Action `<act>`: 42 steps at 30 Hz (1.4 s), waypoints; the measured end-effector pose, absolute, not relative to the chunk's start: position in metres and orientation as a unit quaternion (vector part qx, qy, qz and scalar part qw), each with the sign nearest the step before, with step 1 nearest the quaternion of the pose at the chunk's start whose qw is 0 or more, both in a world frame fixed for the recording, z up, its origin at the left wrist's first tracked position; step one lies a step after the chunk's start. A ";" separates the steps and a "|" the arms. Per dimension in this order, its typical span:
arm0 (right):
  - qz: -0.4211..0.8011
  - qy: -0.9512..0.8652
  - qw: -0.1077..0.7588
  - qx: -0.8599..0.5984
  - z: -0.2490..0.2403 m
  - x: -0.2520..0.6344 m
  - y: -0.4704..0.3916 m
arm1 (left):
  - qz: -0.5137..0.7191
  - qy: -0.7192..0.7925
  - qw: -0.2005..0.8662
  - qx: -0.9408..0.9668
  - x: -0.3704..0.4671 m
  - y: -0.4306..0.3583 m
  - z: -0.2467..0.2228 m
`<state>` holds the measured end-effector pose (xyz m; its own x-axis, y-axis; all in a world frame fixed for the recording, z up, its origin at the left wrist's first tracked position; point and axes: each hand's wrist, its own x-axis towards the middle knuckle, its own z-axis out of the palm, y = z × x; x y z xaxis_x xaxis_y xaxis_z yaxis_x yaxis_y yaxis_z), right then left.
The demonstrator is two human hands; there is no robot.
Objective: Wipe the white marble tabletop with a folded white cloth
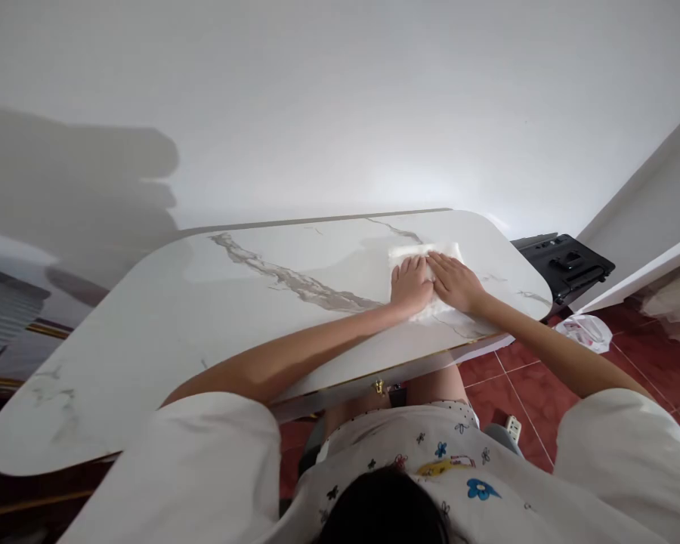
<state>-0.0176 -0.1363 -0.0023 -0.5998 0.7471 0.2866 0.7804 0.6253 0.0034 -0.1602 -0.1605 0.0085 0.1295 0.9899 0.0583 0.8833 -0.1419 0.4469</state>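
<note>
A thin white cloth (401,253) lies spread on the right part of a white marble-patterned tabletop (175,317). My left hand (411,286) presses on it with the fingers extended and flat. Beside it, my right hand (455,282) also rests flat on the cloth, its fingertips meeting the left hand near the thumb. Both palms cover the middle of the cloth, so only its edges show. Neither hand grips it.
A white wall (340,113) stands behind the table's far edge. To the right are a black case (567,264), a white plastic bag (586,331) and red floor tiles (521,389). A gold drawer knob (379,387) sticks out below the front edge, near my lap.
</note>
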 end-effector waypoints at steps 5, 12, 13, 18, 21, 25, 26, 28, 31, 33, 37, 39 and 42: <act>-0.044 -0.903 0.130 -0.406 0.000 0.005 -0.192 | 0.175 0.633 0.201 0.726 -0.145 -0.212 0.002; -0.018 -0.910 0.122 -0.396 0.006 0.054 -0.191 | 0.186 0.619 0.288 0.707 -0.098 -0.223 0.013; -0.020 -0.909 0.124 -0.398 0.005 0.062 -0.187 | 0.186 0.611 0.297 0.709 -0.092 -0.220 0.017; -0.038 -0.899 0.151 -0.410 0.000 0.083 -0.154 | 0.184 0.592 0.297 0.726 -0.076 -0.191 0.028; -0.048 -0.891 0.155 -0.423 -0.002 0.080 -0.121 | 0.189 0.599 0.259 0.734 -0.077 -0.159 0.027; -0.047 -0.885 0.147 -0.439 -0.003 0.064 -0.068 | 0.215 0.609 0.191 0.739 -0.086 -0.112 0.021; -0.045 -0.885 0.147 -0.440 -0.003 0.060 -0.054 | 0.221 0.614 0.175 0.737 -0.089 -0.100 0.019; -0.040 -0.885 0.145 -0.441 -0.002 0.050 -0.028 | 0.230 0.624 0.147 0.732 -0.093 -0.077 0.016; -0.029 -0.884 0.145 -0.444 0.001 0.038 0.005 | 0.235 0.637 0.115 0.725 -0.098 -0.045 0.013; -0.021 -0.880 0.144 -0.452 0.003 0.031 0.024 | 0.232 0.642 0.102 0.724 -0.102 -0.026 0.011; -0.016 -0.869 0.145 -0.473 0.005 0.019 0.053 | 0.216 0.636 0.080 0.736 -0.112 0.011 0.007; -0.019 -0.862 0.150 -0.483 0.006 0.014 0.064 | 0.210 0.622 0.065 0.752 -0.117 0.026 0.006; -0.022 -0.852 0.154 -0.500 0.006 0.008 0.076 | 0.205 0.602 0.047 0.771 -0.124 0.043 0.004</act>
